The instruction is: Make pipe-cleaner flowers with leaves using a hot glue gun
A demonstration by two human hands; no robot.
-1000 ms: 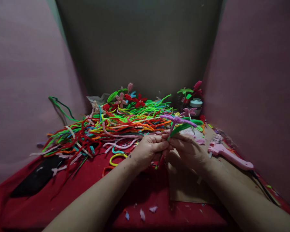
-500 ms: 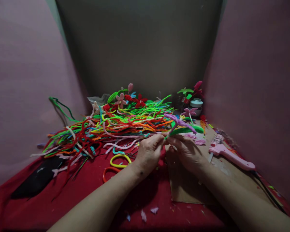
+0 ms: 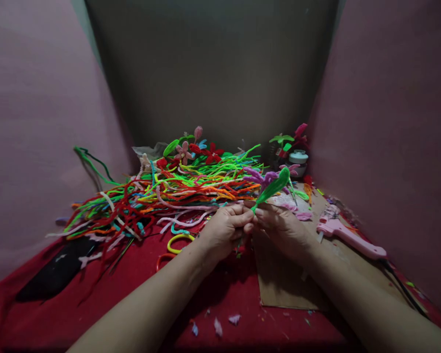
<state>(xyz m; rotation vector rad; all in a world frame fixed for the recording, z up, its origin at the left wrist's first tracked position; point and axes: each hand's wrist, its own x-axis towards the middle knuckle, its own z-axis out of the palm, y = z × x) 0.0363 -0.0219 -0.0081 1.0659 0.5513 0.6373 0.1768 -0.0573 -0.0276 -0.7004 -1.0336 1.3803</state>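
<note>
Between my two hands is a pipe-cleaner flower with purple petals (image 3: 268, 180) and a long green leaf (image 3: 275, 189) that rises up and to the right. My left hand (image 3: 228, 226) pinches the base of the leaf, where the green stem shows. My right hand (image 3: 282, 229) is closed around the same spot from the other side, its fingertips close to those of the left. Most of the stem is hidden by my fingers.
A heap of coloured pipe cleaners (image 3: 191, 184) lies behind my hands. Scissors (image 3: 178, 243) sit by my left wrist. At right a pink glue gun (image 3: 353, 239) rests on cardboard (image 3: 279, 289). A black object (image 3: 55, 269) is at left; a white-lidded jar (image 3: 298, 158) stands behind.
The flower has turned in my fingers: the green leaf, lying nearly flat to the right before, now points upward in front, and the purple petals sit behind it.
</note>
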